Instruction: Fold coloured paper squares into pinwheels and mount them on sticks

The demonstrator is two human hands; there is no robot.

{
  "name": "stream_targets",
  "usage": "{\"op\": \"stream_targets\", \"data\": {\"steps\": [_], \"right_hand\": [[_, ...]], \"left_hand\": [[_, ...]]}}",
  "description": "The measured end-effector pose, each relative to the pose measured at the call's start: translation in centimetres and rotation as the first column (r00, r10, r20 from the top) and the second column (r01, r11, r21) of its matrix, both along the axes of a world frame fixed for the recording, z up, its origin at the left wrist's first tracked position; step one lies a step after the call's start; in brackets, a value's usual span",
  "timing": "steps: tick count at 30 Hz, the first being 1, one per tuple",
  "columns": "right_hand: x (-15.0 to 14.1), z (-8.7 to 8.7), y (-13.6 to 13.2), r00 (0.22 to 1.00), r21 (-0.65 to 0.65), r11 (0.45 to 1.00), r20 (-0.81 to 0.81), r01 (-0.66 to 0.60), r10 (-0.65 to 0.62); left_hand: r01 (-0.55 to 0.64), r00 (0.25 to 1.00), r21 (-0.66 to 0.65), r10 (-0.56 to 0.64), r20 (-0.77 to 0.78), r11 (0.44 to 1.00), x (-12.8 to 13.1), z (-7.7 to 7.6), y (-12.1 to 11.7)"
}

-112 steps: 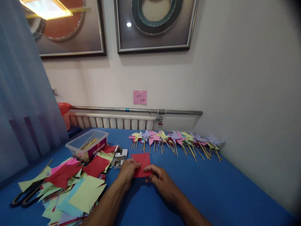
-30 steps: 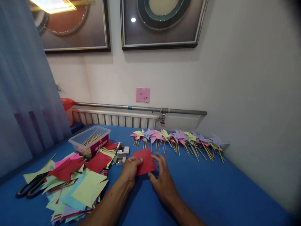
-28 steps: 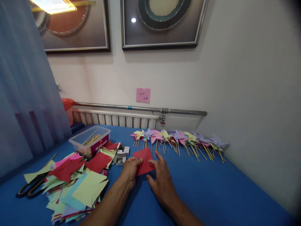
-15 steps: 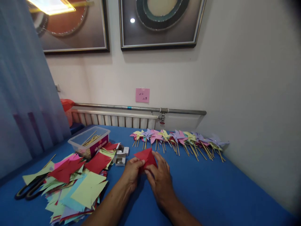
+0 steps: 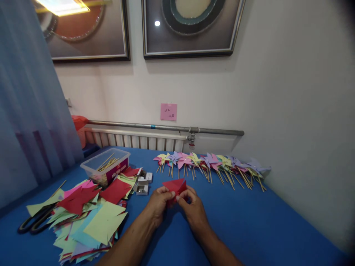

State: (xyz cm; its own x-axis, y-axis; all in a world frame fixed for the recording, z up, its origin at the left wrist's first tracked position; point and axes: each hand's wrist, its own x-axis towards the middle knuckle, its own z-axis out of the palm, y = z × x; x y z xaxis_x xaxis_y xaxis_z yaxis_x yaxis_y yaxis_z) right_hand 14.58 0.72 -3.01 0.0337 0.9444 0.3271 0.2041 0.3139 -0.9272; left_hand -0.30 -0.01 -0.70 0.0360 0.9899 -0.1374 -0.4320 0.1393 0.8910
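Red paper (image 5: 174,185): pinched between two bare hands above the middle of the blue surface, right side bent up into a pointed flap.
Left hand (image 5: 159,202): closed on the paper's left side, thumb on top.
Right hand (image 5: 191,205): thumb and forefinger in a narrow pinch at the paper's near right edge, the fingers curled into a loop.
Handling: likely feather-light and springy, easily creased or torn; best gripped lightly at the overlapping middle, clear of the slender tips.
Paper pile (image 5: 104,225): flat, matte sheets with slit corners, in pale green, blue, pink and red, heaped at near left.
Scissors (image 5: 36,223): dark, looped handles, blades partly hidden by paper.
Plastic tub (image 5: 121,169): clear, rectangular, far left, holding slim wooden-looking sticks (image 5: 109,165).
Small boxes (image 5: 142,189): white card, open, just right of the pile.
Pinwheels (image 5: 210,160): folded pastel blades on thin sticks, rowed along the far right.
Surface (image 5: 255,229): smooth-looking, blue.
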Motion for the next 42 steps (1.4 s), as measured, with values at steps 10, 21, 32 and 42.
{"op": "stream_targets", "data": {"steps": [10,21,32,42], "right_hand": [[-0.2,0.7,-0.4,0.999,0.015,1.000,0.045,0.016,-0.017],[0.1,1.5,-0.7,0.998,-0.017,0.998,0.015,-0.056,0.056],[0.8,1.0,0.4,0.988,-0.025,1.000,-0.155,-0.017,0.013],[1.0,3.0,-1.4,0.976,0.007,0.984,0.130,-0.176,0.174]], "left_hand": [[-0.014,0.999,-0.008,0.014,-0.046,1.000,0.3,0.2,0.0],[-0.035,0.993,-0.006,0.034,-0.117,0.999,-0.3,-0.4,0.6],[-0.066,0.979,-0.048,0.055,-0.197,0.997,-0.3,-0.3,0.9],[-0.079,0.968,-0.097,0.053,-0.245,0.992,-0.6,-0.1,0.9]]}}
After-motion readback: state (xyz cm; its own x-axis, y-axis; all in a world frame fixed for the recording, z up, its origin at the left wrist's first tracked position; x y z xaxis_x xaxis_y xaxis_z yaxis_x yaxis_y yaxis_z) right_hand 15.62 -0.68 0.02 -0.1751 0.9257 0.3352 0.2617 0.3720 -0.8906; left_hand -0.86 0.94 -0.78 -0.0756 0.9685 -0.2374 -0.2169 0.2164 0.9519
